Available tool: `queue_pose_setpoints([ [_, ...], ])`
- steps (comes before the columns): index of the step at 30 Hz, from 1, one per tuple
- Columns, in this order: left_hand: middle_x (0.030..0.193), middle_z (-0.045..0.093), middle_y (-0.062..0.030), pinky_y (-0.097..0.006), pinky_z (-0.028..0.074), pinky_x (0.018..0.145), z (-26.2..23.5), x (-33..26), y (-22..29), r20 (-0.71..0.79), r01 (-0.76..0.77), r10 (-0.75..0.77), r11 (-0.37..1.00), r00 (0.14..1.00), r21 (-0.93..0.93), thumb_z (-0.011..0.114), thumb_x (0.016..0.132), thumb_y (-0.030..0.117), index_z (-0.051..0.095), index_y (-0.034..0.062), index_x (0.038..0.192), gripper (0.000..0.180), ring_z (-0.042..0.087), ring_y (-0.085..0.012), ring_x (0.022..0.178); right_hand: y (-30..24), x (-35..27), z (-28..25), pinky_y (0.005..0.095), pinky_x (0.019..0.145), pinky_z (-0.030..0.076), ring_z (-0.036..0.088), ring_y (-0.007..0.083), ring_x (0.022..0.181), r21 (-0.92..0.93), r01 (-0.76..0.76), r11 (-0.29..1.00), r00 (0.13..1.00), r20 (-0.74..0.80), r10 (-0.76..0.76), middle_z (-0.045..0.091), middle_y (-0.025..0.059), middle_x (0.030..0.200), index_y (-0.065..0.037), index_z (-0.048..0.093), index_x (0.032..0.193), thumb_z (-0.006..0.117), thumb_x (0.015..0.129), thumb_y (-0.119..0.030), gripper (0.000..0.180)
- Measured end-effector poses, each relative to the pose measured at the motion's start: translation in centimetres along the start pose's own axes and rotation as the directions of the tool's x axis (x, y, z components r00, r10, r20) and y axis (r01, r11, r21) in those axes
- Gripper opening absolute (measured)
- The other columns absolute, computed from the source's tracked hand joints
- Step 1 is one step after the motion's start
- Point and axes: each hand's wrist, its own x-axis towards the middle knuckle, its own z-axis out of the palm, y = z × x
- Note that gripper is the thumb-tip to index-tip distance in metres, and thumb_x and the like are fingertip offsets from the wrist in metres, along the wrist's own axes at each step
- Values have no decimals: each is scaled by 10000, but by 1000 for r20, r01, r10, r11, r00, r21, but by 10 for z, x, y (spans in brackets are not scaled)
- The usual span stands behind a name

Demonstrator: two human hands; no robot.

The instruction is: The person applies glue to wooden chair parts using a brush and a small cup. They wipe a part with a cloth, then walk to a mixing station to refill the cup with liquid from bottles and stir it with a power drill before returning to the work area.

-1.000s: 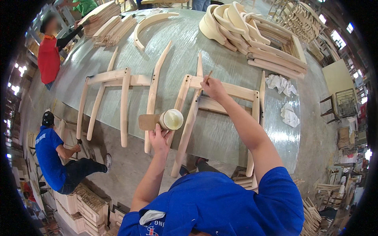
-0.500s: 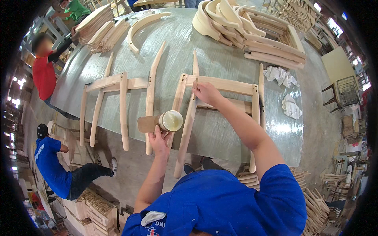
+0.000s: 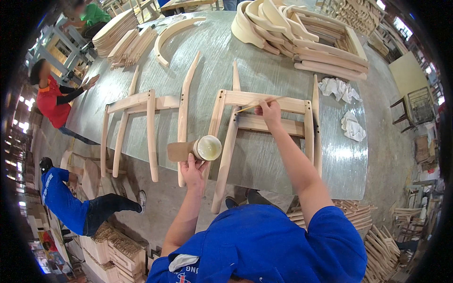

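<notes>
My left hand [image 3: 192,170] is closed around a cup [image 3: 208,148] of pale, creamy liquid, with a flat brown piece [image 3: 180,152] sticking out at its left. Pinched in my right hand [image 3: 269,113] is a thin stick [image 3: 250,107]. Its left end points at the dark holes near the top of a chair frame's leg [image 3: 230,146]. That pale wooden frame has a top rail [image 3: 276,103] and a lower rail [image 3: 271,124] just around my right hand. A similar wooden frame [image 3: 151,137] stands to the left, untouched.
Curved wooden parts [image 3: 273,28] are piled at the table's [image 3: 217,56] far side, beside a lone curved piece [image 3: 163,40] and stacked slats [image 3: 132,45]. Crumpled white paper [image 3: 353,127] lies at right. People in red [image 3: 53,106] and blue [image 3: 63,203] work at left.
My right hand has moved right and slightly nearer, away from the frame's joint, and the stick now shows plainly. The left hand holds the cup almost as before.
</notes>
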Motion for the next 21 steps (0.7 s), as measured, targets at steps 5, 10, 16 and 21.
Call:
queue_pose_setpoints([
  [5,1054,534,-81,-363,565,718,12,0,-1,25,23,-24,998,999,59,458,935,179,400,75,1129,228,586,-173,881,36,-17,-14,327,548,539,612,196,596,393,-146,908,980,-70,188,576,110,713,-16,446,846,538,877,-145,162],
  [10,1128,506,-91,-422,554,765,9,2,-3,41,43,-47,995,998,92,410,949,163,369,81,1171,240,574,-209,956,37,-30,-13,325,584,549,614,197,652,467,-248,849,961,8,276,578,115,752,-26,464,834,526,885,-148,146],
  [16,1112,521,-91,-422,557,755,9,-2,-4,73,27,-35,993,997,114,418,946,165,387,78,1142,216,581,-210,946,43,-39,-18,324,592,551,614,191,646,462,-274,843,957,43,287,584,109,758,-37,466,820,541,875,-131,132],
  [21,1081,542,-101,-424,561,742,3,-5,-1,70,14,-20,996,997,87,439,940,179,410,62,1099,199,593,-220,924,42,-45,-15,329,605,552,617,194,675,416,-261,871,964,60,260,579,101,756,-43,464,835,544,861,-91,97],
])
